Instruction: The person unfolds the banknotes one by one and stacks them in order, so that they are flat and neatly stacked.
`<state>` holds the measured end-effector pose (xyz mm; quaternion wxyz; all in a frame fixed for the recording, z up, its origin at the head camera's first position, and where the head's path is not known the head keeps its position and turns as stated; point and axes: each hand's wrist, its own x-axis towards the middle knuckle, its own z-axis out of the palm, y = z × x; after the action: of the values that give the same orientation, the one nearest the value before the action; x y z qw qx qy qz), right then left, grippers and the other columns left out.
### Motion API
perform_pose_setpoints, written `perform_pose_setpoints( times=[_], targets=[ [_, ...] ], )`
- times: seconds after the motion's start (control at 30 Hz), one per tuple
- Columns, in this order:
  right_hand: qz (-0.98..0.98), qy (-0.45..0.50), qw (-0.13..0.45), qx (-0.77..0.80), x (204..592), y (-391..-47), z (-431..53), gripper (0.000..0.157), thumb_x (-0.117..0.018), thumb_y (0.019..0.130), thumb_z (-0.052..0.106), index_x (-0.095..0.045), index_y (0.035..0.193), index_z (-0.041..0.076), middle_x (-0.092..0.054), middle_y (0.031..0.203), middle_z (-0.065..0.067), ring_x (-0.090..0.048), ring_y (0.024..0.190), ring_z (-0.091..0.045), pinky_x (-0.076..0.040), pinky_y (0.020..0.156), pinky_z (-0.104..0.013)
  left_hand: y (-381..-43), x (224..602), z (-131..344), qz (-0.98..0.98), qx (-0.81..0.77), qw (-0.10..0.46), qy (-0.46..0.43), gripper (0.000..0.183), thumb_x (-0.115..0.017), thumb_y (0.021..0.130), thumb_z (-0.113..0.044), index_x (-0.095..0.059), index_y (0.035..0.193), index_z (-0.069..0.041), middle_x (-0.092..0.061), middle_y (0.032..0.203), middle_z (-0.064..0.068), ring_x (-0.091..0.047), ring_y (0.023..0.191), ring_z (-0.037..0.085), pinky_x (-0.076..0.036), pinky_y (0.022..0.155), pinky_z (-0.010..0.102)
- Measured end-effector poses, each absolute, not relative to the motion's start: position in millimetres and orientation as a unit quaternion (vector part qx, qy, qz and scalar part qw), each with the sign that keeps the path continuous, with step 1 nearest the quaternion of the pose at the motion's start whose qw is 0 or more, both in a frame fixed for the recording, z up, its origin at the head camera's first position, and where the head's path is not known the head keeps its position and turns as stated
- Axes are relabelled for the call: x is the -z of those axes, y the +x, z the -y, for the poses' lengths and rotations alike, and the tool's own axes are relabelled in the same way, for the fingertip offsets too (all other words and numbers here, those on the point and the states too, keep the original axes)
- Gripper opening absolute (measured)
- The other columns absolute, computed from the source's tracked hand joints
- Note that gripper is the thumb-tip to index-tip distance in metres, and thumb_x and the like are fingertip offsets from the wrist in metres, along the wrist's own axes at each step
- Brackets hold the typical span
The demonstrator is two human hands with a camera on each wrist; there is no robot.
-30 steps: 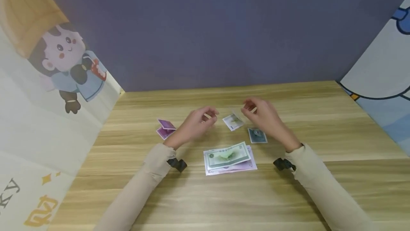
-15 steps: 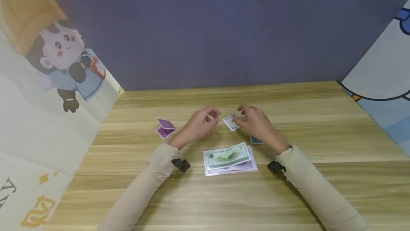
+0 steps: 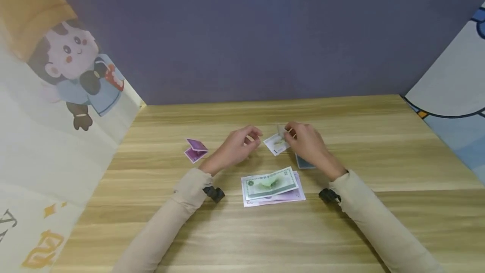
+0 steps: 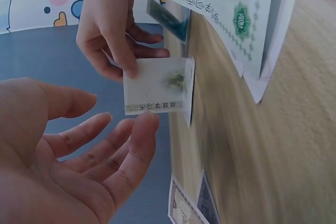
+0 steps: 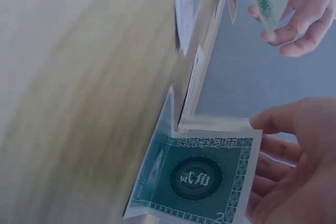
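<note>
A small white-and-green play banknote (image 3: 275, 144), creased in the middle, lies on the table with one half standing up. My right hand (image 3: 308, 144) pinches that raised half (image 4: 157, 83) between thumb and fingers. Close on the note's other side is my left hand (image 3: 238, 144), fingers loosely curved; in the left wrist view its fingertips are near the note's edge, and I cannot tell whether they touch. Under the right wrist sits a folded teal note (image 3: 305, 163), partly hidden in the head view; the right wrist view shows its face (image 5: 199, 177).
Nearer to me, a larger green note (image 3: 270, 184) overlaps a pale purple note (image 3: 299, 197). To the left stands a folded purple note (image 3: 196, 151). The wooden table (image 3: 242, 239) ends at a dark blue panel (image 3: 242, 37) behind.
The right hand has come left and slightly down onto the small white-and-green note and now pinches its raised half. The left hand has shifted only a little to the right.
</note>
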<state>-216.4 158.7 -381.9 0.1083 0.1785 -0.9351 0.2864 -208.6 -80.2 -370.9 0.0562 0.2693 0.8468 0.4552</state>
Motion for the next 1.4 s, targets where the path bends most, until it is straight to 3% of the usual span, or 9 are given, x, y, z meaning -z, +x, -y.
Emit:
perform_pose_setpoints(
  times=[0.37,0.47,0.63,0.8,1.0,1.13,1.27,1.4],
  targets=[
    [0.924,0.179,0.118,-0.318,364.7,-210.2,-159.9,0.025,-0.056,0.100,0.013,-0.069,0.114,-0.003,-0.071,0.083,-0.013,-0.060,0.059,-0.017,-0.048,0.053,-0.033,-210.3,365.2,81.5,-0.853,-0.448,0.023,0.266,0.024,-0.060,0.099,-0.010,-0.059,0.122,-0.002,-0.064,0.118,0.017,-0.066,0.091,0.023,-0.056,0.078,0.027],
    [0.918,0.174,0.123,-0.335,358.6,-206.5,-158.1,0.025,-0.057,0.100,0.014,-0.069,0.114,-0.003,-0.071,0.081,-0.012,-0.061,0.061,-0.017,-0.047,0.050,-0.032,-210.5,365.6,81.1,-0.854,-0.457,0.017,0.247,0.027,-0.060,0.100,-0.015,-0.059,0.124,-0.002,-0.064,0.115,0.016,-0.065,0.089,0.024,-0.057,0.074,0.029],
    [0.905,0.184,0.137,-0.357,349.7,-200.9,-154.7,0.024,-0.058,0.100,0.014,-0.069,0.112,-0.002,-0.072,0.082,-0.012,-0.067,0.066,-0.019,-0.051,0.050,-0.031,-208.9,366.0,81.5,-0.838,-0.501,0.045,0.211,0.032,-0.055,0.103,-0.028,-0.058,0.125,-0.004,-0.064,0.110,0.012,-0.066,0.088,0.035,-0.059,0.064,0.043],
    [0.877,0.184,0.118,-0.428,341.8,-197.2,-153.7,0.022,-0.059,0.099,0.010,-0.065,0.117,-0.003,-0.072,0.084,-0.016,-0.069,0.065,-0.028,-0.056,0.051,-0.030,-208.0,364.6,79.0,-0.829,-0.517,0.081,0.198,0.038,-0.060,0.100,-0.033,-0.057,0.126,-0.006,-0.067,0.106,0.019,-0.069,0.082,0.039,-0.059,0.062,0.048],
    [0.820,0.164,0.052,-0.545,336.1,-198.2,-159.2,0.025,-0.060,0.098,0.005,-0.060,0.121,-0.007,-0.070,0.092,-0.026,-0.070,0.068,-0.033,-0.060,0.057,-0.036,-206.4,361.2,76.2,-0.801,-0.559,0.122,0.178,0.036,-0.065,0.097,-0.015,-0.053,0.129,-0.003,-0.070,0.091,0.025,-0.069,0.077,0.045,-0.058,0.064,0.055],
    [0.828,0.151,0.014,-0.539,332.0,-198.2,-163.2,0.034,-0.061,0.099,0.010,-0.055,0.129,-0.003,-0.071,0.095,-0.027,-0.072,0.068,-0.026,-0.061,0.060,-0.035,-203.9,354.8,79.8,-0.789,-0.577,0.118,0.173,0.035,-0.064,0.096,-0.004,-0.054,0.130,-0.003,-0.070,0.084,0.020,-0.067,0.064,0.038,-0.056,0.065,0.061],
    [0.846,0.161,-0.004,-0.509,324.9,-197.4,-169.4,0.038,-0.063,0.099,0.021,-0.056,0.130,0.000,-0.072,0.097,-0.023,-0.071,0.070,-0.021,-0.060,0.063,-0.033,-202.4,347.2,83.7,-0.787,-0.572,0.107,0.206,0.035,-0.064,0.095,-0.003,-0.056,0.129,-0.005,-0.070,0.084,0.018,-0.063,0.057,0.028,-0.058,0.060,0.054],
    [0.843,0.179,-0.011,-0.507,316.3,-195.1,-178.5,0.031,-0.063,0.099,0.026,-0.064,0.114,-0.001,-0.073,0.091,-0.016,-0.069,0.074,-0.023,-0.059,0.064,-0.033,-199.3,337.6,87.2,-0.773,-0.568,0.113,0.258,0.036,-0.064,0.096,-0.006,-0.057,0.131,-0.006,-0.071,0.085,0.017,-0.065,0.060,0.029,-0.058,0.055,0.043]
  ],
)
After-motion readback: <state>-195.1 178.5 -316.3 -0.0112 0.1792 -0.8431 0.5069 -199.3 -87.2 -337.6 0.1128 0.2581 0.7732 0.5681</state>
